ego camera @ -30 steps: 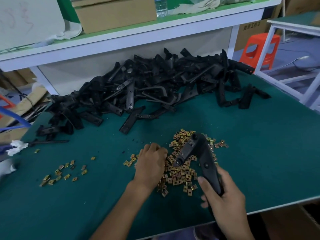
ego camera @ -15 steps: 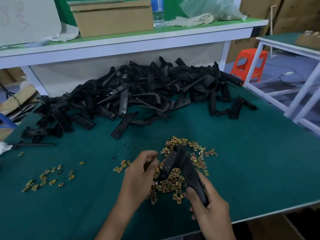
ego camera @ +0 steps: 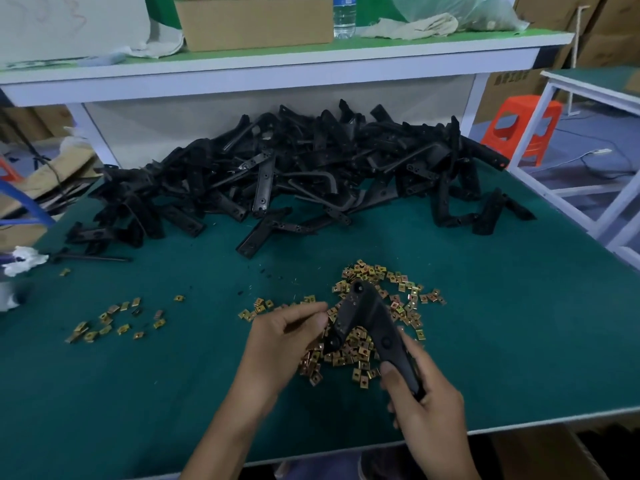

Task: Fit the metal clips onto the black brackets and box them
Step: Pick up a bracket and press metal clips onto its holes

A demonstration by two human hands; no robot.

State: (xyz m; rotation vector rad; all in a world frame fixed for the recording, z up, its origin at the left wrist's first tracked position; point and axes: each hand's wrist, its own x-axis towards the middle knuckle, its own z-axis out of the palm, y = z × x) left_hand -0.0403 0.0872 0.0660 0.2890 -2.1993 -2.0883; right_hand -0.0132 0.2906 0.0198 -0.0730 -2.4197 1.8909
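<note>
Now right hand [ego camera: 429, 407] is gripping the black angled plastic bracket [ego camera: 363, 306] by its five-o'clock arm; left hand [ego camera: 280, 344], curling at the seven-o'clock tip, contents hidden, should be pushing squarely.

A water bottle [ego camera: 344, 15] and crumpled cloth [ego camera: 412, 26] sit on the shelf [ego camera: 277, 69] (white-edged), an orange stool [ego camera: 523, 128] off beside it.

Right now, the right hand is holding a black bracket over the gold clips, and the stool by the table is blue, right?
Not quite. The right hand does hold the black bracket over the gold clips, but the stool by the table is orange, not blue; the head view shows it.
</note>
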